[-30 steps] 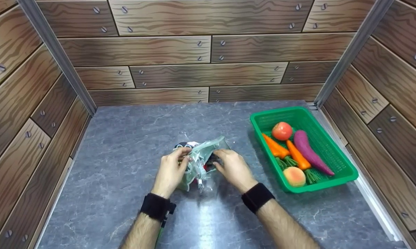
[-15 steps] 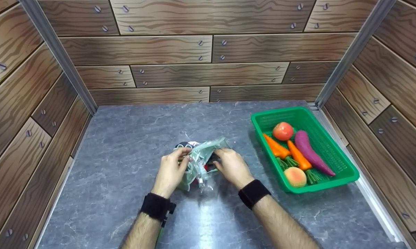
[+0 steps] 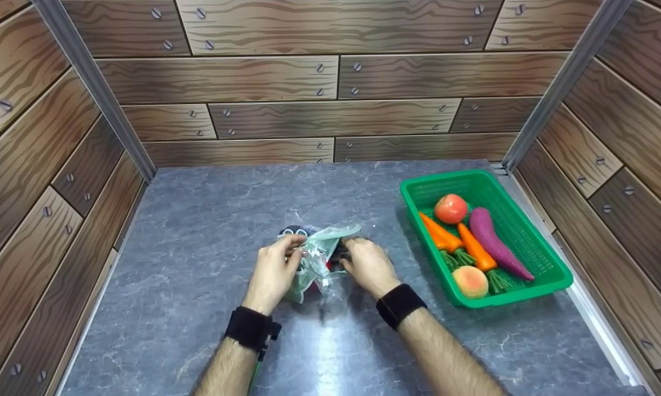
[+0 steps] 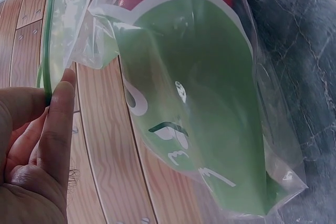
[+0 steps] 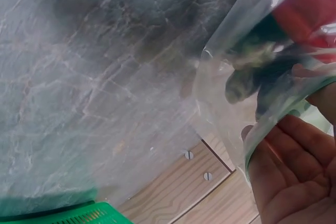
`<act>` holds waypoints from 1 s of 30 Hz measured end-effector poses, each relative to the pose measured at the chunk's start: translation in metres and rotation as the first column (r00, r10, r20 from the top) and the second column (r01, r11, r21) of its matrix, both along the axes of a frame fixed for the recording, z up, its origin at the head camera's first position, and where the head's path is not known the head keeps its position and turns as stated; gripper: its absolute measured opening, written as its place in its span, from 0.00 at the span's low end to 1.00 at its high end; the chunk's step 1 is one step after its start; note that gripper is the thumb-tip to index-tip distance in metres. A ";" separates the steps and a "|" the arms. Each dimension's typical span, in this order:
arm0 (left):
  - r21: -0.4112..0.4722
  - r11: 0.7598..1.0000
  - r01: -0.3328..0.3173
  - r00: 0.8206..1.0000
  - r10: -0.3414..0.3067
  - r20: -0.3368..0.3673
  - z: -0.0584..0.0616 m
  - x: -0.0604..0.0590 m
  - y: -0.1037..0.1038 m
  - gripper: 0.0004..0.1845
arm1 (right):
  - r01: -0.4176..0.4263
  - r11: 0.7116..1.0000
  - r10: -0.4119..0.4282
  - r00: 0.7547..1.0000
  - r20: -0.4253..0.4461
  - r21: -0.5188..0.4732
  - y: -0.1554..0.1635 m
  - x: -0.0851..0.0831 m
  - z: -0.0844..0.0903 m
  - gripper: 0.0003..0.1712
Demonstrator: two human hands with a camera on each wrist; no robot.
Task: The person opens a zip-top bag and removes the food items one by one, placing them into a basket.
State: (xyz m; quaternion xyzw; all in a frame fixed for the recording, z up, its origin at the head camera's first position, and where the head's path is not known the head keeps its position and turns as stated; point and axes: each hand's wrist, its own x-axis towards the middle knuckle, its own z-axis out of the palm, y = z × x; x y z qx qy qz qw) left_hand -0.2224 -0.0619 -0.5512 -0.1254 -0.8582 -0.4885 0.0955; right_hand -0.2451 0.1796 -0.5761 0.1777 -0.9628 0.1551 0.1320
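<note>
A clear zip bag [image 3: 320, 247] with a green zip edge stands between my hands. In the left wrist view, a large green printed shape [image 4: 205, 72] with a white outline and red above it shows on the plastic. My left hand [image 3: 273, 272] pinches the bag's zip edge between thumb and fingers. At the bag's mouth, my right hand [image 3: 372, 267] has its fingertips behind the rim, thumb apart from the fingers. In the right wrist view, dark green shapes [image 5: 262, 77] and a red one [image 5: 310, 14] show through the plastic; their kind is unclear.
To the right, a green basket [image 3: 556, 278] holds a tomato [image 3: 450, 208], carrots [image 3: 476, 247], a purple eggplant-like vegetable [image 3: 495, 242] and a peach [image 3: 470, 281]. Wood-patterned walls [image 3: 275, 118] enclose the grey marbled tabletop [image 3: 198, 220] at the back and sides.
The right hand and wrist have shifted slightly left. The bag's upper flap near the right hand has tilted and lowered a little; the left hand keeps its pinch on the edge.
</note>
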 end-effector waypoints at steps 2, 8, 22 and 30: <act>-0.004 1.000 0.001 1.000 -0.001 0.005 0.000 0.000 0.000 0.15 | 0.004 1.000 -0.004 1.000 0.007 0.014 -0.002 -0.001 -0.001 0.14; -0.009 1.000 -0.003 1.000 0.003 0.016 -0.001 0.000 0.001 0.15 | 0.011 0.999 -0.011 1.000 0.004 0.038 -0.007 -0.004 -0.006 0.13; -0.008 1.000 0.004 1.000 -0.003 0.021 0.000 0.000 0.000 0.15 | 0.033 0.999 -0.034 0.999 0.012 0.038 -0.011 -0.009 -0.013 0.12; -0.011 1.000 0.007 1.000 -0.007 0.014 0.002 0.000 0.000 0.15 | 0.016 0.999 -0.015 1.000 -0.024 0.030 -0.010 -0.008 -0.013 0.09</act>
